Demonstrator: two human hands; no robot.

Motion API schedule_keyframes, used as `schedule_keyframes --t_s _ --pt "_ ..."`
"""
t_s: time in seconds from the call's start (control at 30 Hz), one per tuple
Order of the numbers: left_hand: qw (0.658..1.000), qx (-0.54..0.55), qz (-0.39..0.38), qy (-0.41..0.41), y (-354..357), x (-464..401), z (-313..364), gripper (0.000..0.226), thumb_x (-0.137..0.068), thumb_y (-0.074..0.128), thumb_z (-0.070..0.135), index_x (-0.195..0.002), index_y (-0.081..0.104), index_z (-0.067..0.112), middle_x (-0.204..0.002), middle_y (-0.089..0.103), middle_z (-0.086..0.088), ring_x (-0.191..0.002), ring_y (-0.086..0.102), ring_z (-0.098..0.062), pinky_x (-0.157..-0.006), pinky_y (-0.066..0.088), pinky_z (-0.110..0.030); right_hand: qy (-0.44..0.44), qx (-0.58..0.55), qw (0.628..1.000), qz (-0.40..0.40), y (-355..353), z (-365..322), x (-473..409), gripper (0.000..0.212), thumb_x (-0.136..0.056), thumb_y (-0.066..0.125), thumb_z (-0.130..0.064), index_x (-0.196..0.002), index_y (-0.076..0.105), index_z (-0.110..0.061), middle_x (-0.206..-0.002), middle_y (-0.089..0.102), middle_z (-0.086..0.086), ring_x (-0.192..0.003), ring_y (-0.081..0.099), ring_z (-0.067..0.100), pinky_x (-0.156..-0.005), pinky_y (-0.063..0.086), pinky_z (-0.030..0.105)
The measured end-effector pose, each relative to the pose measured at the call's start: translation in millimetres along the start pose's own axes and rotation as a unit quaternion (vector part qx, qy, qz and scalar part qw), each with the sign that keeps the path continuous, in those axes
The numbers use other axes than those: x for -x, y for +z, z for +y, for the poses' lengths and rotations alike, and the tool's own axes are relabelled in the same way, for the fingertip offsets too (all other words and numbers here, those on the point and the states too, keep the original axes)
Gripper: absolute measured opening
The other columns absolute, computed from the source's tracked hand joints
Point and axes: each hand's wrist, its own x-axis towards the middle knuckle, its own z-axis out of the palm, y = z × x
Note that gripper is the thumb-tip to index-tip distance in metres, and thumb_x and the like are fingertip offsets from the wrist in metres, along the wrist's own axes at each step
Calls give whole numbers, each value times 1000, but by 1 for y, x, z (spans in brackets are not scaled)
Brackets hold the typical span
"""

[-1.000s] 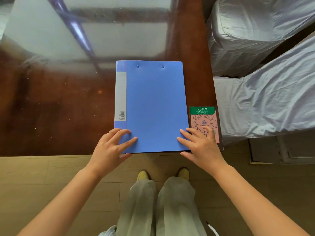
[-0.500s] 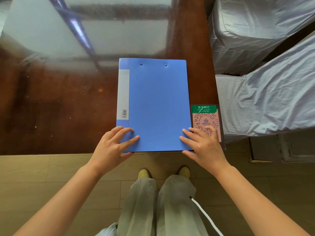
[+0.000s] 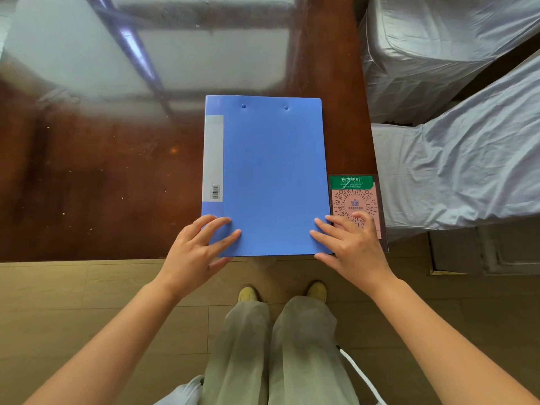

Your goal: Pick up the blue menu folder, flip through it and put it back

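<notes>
The blue menu folder [image 3: 270,176] is lying flat and closed on the dark glossy table [image 3: 96,182], near the table's front edge and close to its right end. Its near edge is almost reaching the edge of the table. A pale label strip is running along the folder's left side, with a small barcode at the lower end.

The person is standing in front of the table and is leaning both bare hands on the folder's near corners. The left hand [image 3: 194,251] is resting with spread fingers on the near left corner, and its thumb is lying at the folder's front edge. The right hand [image 3: 355,248] is resting in the same way at the near right corner; some of its fingers are lying on the folder and others are covering the lower part of a pink and green QR card [image 3: 355,200], which is lying just beside the folder on the right. Both hands are open and flat, not gripping anything.

Chairs with grey covers [image 3: 455,159] are standing to the right of the table.
</notes>
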Motion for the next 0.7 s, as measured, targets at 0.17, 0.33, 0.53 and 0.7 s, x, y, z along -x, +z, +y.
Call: schedule_keyframes --t_s 0.17,0.33,0.53,0.7 --pt "1000 0 -8 3 1 -1 -3 56 -67 81 28 -119 63 19 -122 63 -13 -110 57 -38 -86 51 -48 -1 -2 1000 7 0 -1 1 47 -62 83 -34 -104 69 -18 -111 71 5 -106 64 26 -92 41 54" --pt "1000 0 -12 -1 2 -1 -2 55 -67 80 28 -119 63 19 -123 63 -13 -111 57 -37 -87 50 -48 0 0 1000 8 -2 -2 1 47 -61 83 -33 -103 69 -17 -110 71 5 -104 65 26 -91 42 54" --pt "1000 -1 -23 -4 -1 -2 1 54 -69 79 26 -119 62 18 -123 62 -13 -111 57 -38 -85 51 -48 1 0 1000 -4 -5 -2 0 47 -61 84 -32 -103 69 -16 -111 71 6 -104 65 27 -91 41 55" --pt "999 -2 -45 -5 -14 -3 4 54 -69 80 27 -119 62 17 -123 63 -14 -110 57 -38 -84 52 -48 3 13 999 -49 -16 -6 -8 47 -61 83 -36 -101 68 -15 -110 70 8 -104 64 30 -99 30 63"
